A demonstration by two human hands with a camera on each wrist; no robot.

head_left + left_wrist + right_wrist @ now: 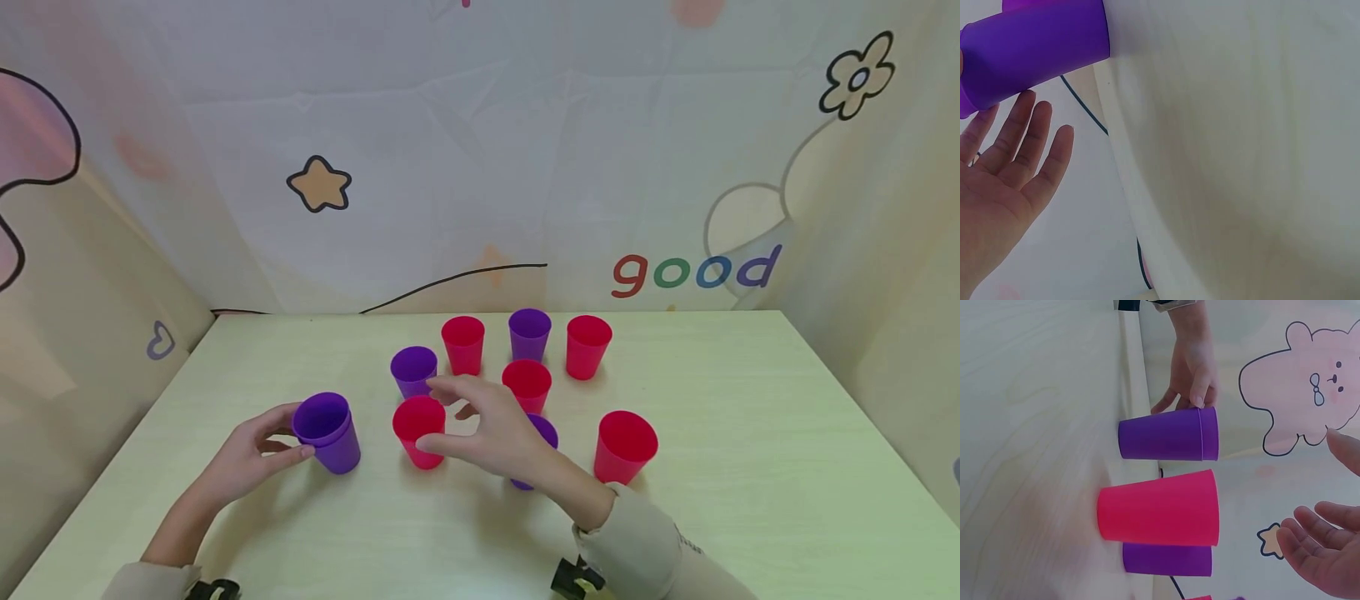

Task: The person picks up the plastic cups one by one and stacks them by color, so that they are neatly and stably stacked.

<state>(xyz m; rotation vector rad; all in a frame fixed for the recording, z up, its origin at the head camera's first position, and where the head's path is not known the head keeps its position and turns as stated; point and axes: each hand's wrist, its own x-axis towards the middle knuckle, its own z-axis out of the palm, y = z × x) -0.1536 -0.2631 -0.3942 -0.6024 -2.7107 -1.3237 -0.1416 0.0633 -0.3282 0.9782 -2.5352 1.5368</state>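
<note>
Two nested purple cups stand upright at the left of the group. My left hand holds them near the rim, thumb on the near side and index finger on the far side; its other fingers are spread in the left wrist view. My right hand hovers over the nearest red cup, thumb and fingers apart. The right wrist view shows a gap between that hand and the red cup. A purple cup stands just behind, and another purple cup is partly hidden by my right hand.
Farther back stand a red cup, a purple cup and another red cup. One red cup is mid-group, one red cup at the right. A printed curtain borders the pale table.
</note>
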